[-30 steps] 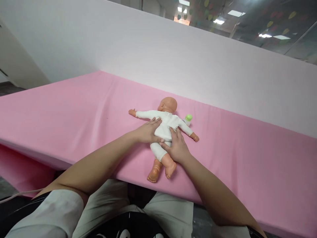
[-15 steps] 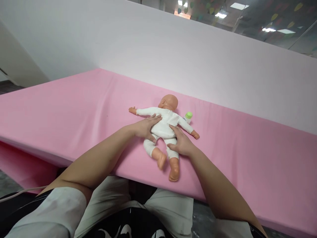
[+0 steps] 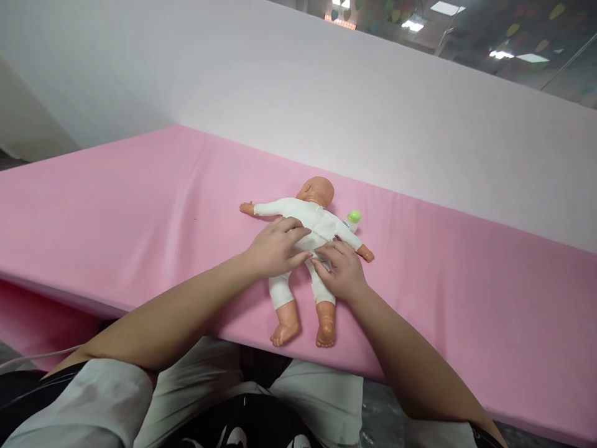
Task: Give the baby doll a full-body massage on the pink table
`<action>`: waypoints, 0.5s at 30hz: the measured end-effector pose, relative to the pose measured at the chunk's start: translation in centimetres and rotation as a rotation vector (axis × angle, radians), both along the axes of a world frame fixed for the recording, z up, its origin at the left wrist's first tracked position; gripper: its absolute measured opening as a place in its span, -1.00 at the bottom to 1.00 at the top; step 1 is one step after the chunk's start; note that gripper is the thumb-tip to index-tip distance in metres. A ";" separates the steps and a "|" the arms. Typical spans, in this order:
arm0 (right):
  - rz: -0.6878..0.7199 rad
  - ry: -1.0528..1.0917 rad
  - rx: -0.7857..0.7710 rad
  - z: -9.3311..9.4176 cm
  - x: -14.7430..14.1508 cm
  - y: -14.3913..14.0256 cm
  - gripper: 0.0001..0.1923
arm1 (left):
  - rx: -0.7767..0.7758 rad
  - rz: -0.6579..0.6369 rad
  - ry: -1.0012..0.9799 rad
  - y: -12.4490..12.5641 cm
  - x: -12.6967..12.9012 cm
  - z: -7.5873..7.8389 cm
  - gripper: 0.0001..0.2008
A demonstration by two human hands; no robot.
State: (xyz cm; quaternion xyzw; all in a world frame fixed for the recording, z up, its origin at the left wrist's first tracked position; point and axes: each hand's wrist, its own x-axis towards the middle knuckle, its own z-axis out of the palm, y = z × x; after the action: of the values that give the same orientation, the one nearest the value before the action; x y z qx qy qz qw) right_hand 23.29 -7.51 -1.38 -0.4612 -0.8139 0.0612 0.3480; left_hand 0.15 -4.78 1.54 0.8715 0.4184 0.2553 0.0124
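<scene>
A baby doll [image 3: 303, 214] with a white cloth body lies face down on the pink padded table, its head away from me. Both its arms are spread, and its bare feet point toward me. On the left side of its lower back rests my left hand [image 3: 277, 246], fingers bent and apart, thumb reaching inward. My right hand [image 3: 344, 269] is at the right hip, its fingers curved over the cloth and the thumb apart. The two thumbs come close together over the doll's bottom. Neither hand grips the doll; part of its waist is hidden beneath them.
A small bottle with a light green cap [image 3: 354, 218] is beside the doll's right-hand arm. The pink table [image 3: 466, 292] runs along a white wall [image 3: 373, 112]. Its front edge is close to my lap. Ceiling lights show in the glass above.
My hands have moved inward, closer together over the lower back, and their fingers are more bent. The doll's left-hand leg has swung outward and straightened, its foot now flat on the table.
</scene>
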 end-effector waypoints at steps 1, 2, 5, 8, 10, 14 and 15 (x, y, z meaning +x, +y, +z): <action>0.022 -0.008 -0.005 0.1 0.0 0.0 -0.83 | 0.018 -0.005 0.012 -0.4 0.3 -0.1 -0.58; 0.038 -0.023 -0.019 0.1 -0.1 0.1 -0.83 | 0.024 -0.024 0.045 -0.6 0.6 -0.3 -0.66; 0.066 -0.096 -0.083 0.4 -0.3 0.0 -0.80 | 0.023 -0.099 0.172 -0.9 0.9 -1.0 -0.72; 0.063 -0.185 -0.119 0.9 -0.9 -0.5 -0.79 | 0.023 -0.150 0.216 -1.0 0.5 -1.4 -0.75; 0.067 -0.208 -0.111 1.2 -1.2 -1.0 -0.80 | 0.014 -0.179 0.195 -1.1 0.1 -1.4 -0.78; 0.111 -0.122 -0.113 1.1 -1.5 -1.8 -0.81 | 0.015 -0.190 0.054 -1.4 -0.8 -1.5 -0.74; 0.121 -0.082 -0.099 1.0 -1.5 -1.8 -0.81 | 0.040 -0.192 0.020 -1.4 -1.0 -1.6 -0.73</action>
State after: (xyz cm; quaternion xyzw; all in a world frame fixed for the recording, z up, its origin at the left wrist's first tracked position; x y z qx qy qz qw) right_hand 21.79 -9.31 -0.33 -0.4301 -0.8498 0.1033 0.2867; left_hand -0.82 -6.18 -0.06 0.9103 0.3278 0.2523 0.0154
